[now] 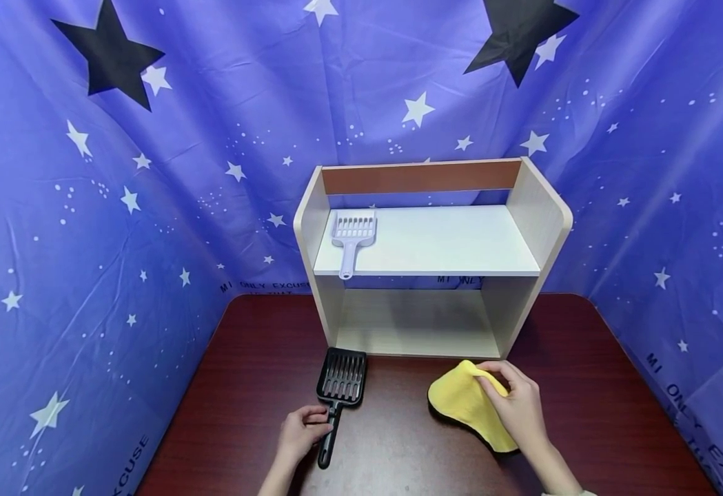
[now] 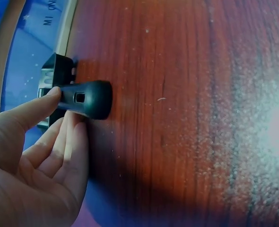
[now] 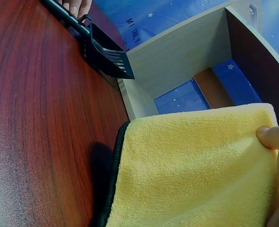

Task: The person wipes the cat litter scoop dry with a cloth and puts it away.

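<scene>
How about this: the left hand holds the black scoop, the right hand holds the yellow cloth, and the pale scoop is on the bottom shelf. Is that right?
Not quite: the pale scoop lies on the upper shelf, as the head view shows. The left hand does hold the black scoop, and the right hand the yellow cloth.

The shelf (image 1: 413, 317) stands on the table (image 1: 256, 372), with the curtain (image 1: 212, 172) behind it. On the shelf's upper board (image 1: 454, 238), at left, lies one scoop (image 1: 352, 241). Before the shelf's left side is another scoop (image 1: 342, 386); before its right part, the cloth (image 1: 466, 399).
</scene>
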A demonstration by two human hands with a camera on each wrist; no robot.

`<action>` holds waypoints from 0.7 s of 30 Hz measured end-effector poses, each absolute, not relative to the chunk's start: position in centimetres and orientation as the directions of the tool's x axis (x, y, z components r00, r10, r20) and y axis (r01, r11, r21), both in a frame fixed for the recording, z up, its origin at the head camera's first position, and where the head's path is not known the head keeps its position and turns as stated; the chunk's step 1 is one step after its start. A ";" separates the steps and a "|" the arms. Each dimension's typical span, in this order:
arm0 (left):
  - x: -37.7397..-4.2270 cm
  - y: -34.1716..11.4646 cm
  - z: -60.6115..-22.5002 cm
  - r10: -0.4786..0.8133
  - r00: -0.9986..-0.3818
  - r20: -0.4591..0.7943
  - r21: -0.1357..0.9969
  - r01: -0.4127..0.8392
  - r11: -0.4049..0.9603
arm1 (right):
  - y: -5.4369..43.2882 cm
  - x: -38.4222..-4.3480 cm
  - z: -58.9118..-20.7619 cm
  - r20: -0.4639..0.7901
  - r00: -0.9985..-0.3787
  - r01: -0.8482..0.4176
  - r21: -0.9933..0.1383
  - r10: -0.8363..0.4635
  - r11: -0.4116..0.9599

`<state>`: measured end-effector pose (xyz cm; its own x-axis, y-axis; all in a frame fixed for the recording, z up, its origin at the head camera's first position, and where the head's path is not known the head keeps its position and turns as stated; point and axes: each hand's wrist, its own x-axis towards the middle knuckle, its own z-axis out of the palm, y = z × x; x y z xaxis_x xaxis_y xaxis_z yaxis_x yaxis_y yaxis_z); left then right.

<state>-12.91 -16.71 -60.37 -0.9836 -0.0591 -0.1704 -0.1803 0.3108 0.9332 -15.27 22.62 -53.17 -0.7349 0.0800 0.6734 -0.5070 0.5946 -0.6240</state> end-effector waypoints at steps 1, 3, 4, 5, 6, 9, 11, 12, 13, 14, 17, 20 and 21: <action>-12.9 -16.6 -60.4 -0.063 -0.986 -0.154 0.927 -0.167 0.337 | 22.6 -15.2 -53.1 0.668 -0.740 -0.503 -0.628 0.080 0.593; -13.0 -16.5 -60.4 -0.070 -0.989 -0.134 0.912 -0.150 0.383 | 22.5 -15.2 -53.1 0.666 -0.742 -0.504 -0.632 0.079 0.589; -13.0 -16.4 -60.4 -0.072 -0.989 -0.126 0.905 -0.145 0.400 | 22.5 -15.2 -53.1 0.664 -0.744 -0.504 -0.633 0.078 0.588; -13.0 -16.3 -60.4 -0.071 -0.990 -0.121 0.902 -0.140 0.409 | 22.5 -15.2 -53.1 0.664 -0.744 -0.504 -0.633 0.078 0.587; -13.0 -16.2 -60.3 -0.070 -0.991 -0.117 0.898 -0.135 0.419 | 22.5 -15.2 -53.1 0.663 -0.745 -0.503 -0.635 0.078 0.586; -13.0 -16.1 -60.3 -0.063 -0.990 -0.123 0.898 -0.138 0.417 | 22.5 -15.2 -53.2 0.663 -0.744 -0.503 -0.634 0.078 0.587; -13.0 -16.1 -60.2 -0.054 -0.988 -0.144 0.910 -0.153 0.385 | 22.6 -15.3 -53.3 0.670 -0.739 -0.510 -0.629 0.076 0.586; -12.9 -16.1 -60.2 -0.047 -0.987 -0.156 0.918 -0.162 0.363 | 22.6 -15.3 -53.4 0.670 -0.739 -0.510 -0.629 0.076 0.586; -12.9 -16.2 -60.2 -0.039 -0.985 -0.169 0.927 -0.173 0.334 | 22.6 -15.3 -53.4 0.671 -0.737 -0.511 -0.627 0.076 0.588; -12.9 -16.3 -60.1 -0.032 -0.982 -0.186 0.933 -0.187 0.307 | 22.6 -15.3 -53.3 0.670 -0.738 -0.508 -0.628 0.077 0.589; -12.9 -16.6 -60.1 -0.004 -0.971 -0.240 0.948 -0.236 0.214 | 22.5 -15.2 -53.2 0.663 -0.745 -0.501 -0.632 0.078 0.592; -12.9 -16.8 -60.0 0.015 -0.956 -0.293 0.946 -0.288 0.149 | 22.5 -15.2 -53.0 0.659 -0.748 -0.500 -0.636 0.076 0.588; -12.9 -16.9 -60.1 0.022 -0.951 -0.308 0.944 -0.303 0.126 | 22.5 -15.1 -53.0 0.659 -0.749 -0.501 -0.637 0.075 0.586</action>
